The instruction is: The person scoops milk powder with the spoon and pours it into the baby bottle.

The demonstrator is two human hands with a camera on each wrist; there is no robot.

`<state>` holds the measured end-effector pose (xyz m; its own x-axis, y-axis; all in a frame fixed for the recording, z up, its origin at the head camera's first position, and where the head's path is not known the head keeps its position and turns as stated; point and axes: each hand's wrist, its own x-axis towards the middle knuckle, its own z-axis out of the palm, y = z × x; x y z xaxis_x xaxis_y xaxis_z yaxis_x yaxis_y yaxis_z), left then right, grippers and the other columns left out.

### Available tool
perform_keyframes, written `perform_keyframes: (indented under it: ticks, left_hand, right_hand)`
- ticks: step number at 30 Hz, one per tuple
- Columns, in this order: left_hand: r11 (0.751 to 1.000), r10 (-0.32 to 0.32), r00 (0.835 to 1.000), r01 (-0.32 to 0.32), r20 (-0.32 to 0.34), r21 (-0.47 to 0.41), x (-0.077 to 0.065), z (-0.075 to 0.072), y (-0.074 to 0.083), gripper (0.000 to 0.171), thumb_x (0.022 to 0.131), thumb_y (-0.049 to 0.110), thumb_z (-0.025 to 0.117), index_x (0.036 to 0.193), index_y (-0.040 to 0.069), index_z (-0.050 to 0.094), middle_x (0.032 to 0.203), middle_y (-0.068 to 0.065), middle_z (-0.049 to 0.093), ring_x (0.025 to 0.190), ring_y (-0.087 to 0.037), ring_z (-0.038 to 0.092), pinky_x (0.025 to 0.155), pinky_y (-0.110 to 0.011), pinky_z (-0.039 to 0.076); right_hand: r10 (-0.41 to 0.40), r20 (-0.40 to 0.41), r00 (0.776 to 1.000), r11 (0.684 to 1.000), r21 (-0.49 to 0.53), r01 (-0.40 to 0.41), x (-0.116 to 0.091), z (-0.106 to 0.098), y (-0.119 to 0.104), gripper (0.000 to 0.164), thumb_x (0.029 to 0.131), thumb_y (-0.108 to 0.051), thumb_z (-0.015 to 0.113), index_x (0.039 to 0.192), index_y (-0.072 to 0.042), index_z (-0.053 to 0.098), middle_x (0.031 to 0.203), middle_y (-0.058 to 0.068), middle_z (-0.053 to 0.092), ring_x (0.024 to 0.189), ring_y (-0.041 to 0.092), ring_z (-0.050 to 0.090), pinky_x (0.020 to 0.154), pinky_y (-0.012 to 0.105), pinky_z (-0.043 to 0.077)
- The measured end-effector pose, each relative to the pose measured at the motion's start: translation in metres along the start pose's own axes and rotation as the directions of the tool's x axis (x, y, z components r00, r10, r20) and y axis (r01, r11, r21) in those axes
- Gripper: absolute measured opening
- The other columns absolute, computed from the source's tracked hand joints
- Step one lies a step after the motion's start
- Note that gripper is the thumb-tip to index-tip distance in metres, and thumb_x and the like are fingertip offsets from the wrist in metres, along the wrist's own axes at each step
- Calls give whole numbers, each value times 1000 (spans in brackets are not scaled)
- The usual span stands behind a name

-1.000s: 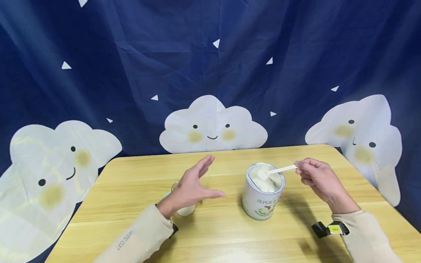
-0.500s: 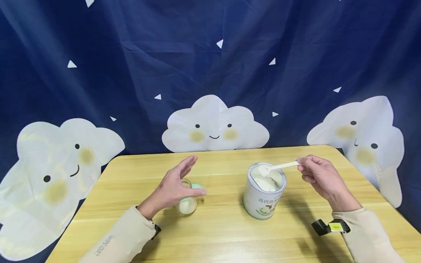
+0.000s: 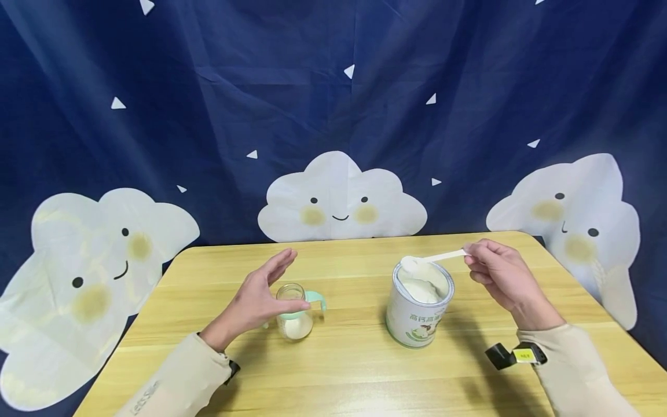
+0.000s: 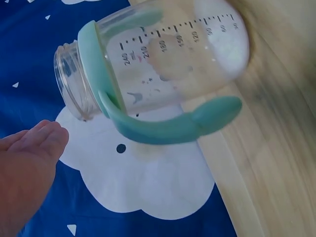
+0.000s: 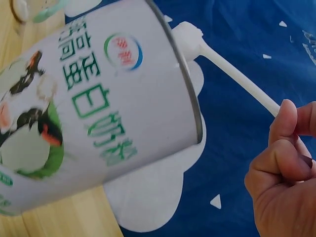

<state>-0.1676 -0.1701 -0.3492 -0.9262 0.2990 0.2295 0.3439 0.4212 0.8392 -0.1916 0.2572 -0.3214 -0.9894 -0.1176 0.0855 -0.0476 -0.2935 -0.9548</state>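
My right hand [image 3: 502,281] pinches the handle end of a white plastic scoop [image 3: 443,256]. The scoop's bowl, heaped with white powder in the right wrist view, is at the rim of an open milk powder can [image 3: 414,324]. White powder [image 3: 421,291] lies inside the can. My left hand [image 3: 255,301] is held with fingers straight and thumb spread, beside a clear baby bottle [image 3: 297,329]. The bottle stands upright without a lid and has a mint green collar with handles [image 4: 163,129]. White powder sits in its bottom. In the left wrist view the fingers [image 4: 49,138] are apart from the bottle's neck.
Both bottle and can stand on a light wooden table [image 3: 344,370], the can to the right of the bottle. Behind the table's far edge hangs a dark blue curtain [image 3: 292,104] with smiling white clouds.
My left hand has moved left, uncovering the bottle and its handle. The right hand has raised the scoop from inside the can to the rim, slightly to the left.
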Motion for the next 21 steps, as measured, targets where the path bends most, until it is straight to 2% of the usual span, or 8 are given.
perform_keyframes:
  ticks: [9, 16, 21]
  left_hand:
    - [1000, 5, 1000, -5, -20, 3, -6, -8, -7, 101, 73, 19, 91, 153, 0, 33, 154, -15, 41, 142, -31, 38, 113, -45, 34]
    - [1000, -9, 1000, 10, -25, 12, -11, -13, -14, 101, 73, 20, 91, 153, -2, 33, 153, -14, 43, 141, -32, 39, 113, -42, 34]
    - [1000, -14, 1000, 14, -27, 16, -14, -15, -18, 100, 73, 20, 91, 152, -3, 34, 153, -14, 43, 141, -32, 38, 112, -42, 34]
  right_hand:
    - [1, -4, 1000, 1000, -18, -1, 3, 22, -3, 34, 100, 2, 50, 73, -11, 66, 68, -3, 61, 56, 2, 45, 51, 21, 16]
    - [7, 3, 1000, 999, -53, -7, 8, 39, -3, 34, 99, 2, 50, 72, -13, 64, 67, -4, 61, 57, 1, 48, 46, 12, 31]
    - [17, 6, 1000, 998, -59, -16, 11, 54, -2, 35, 98, 3, 51, 69, -13, 61, 66, -3, 61, 54, 1, 44, 46, 14, 27]
